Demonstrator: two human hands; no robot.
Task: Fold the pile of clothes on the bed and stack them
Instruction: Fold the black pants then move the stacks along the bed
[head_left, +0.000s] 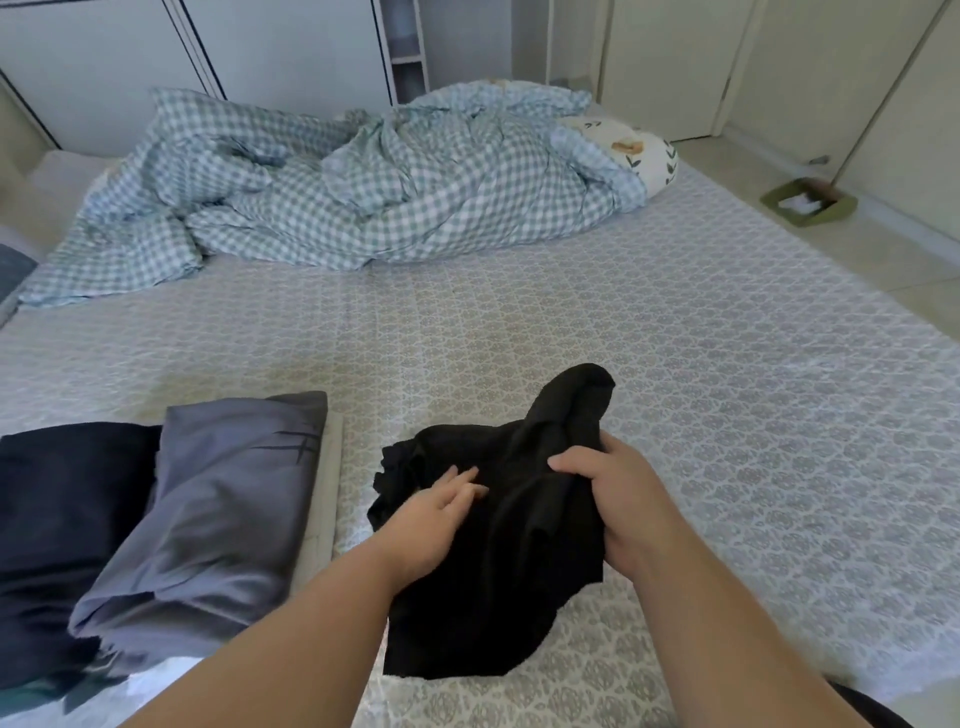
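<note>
A crumpled black garment (498, 551) lies near the front edge of the bed (675, 374), part of it bunched up toward the middle. My right hand (618, 504) grips a fold on the garment's right side, thumb over the cloth. My left hand (431, 519) rests on its left part with the fingers straight and spread. To the left lies a grey garment (218, 514), loosely folded, overlapping a dark navy garment (57, 525) at the bed's left front corner.
A rumpled blue-and-white checked duvet (353, 176) covers the far half of the bed, with a leaf-print pillow (649, 150) at its right end. A green dustpan (808, 202) sits on the floor by the right-hand wardrobe doors. Patterned sheet stretches across the middle.
</note>
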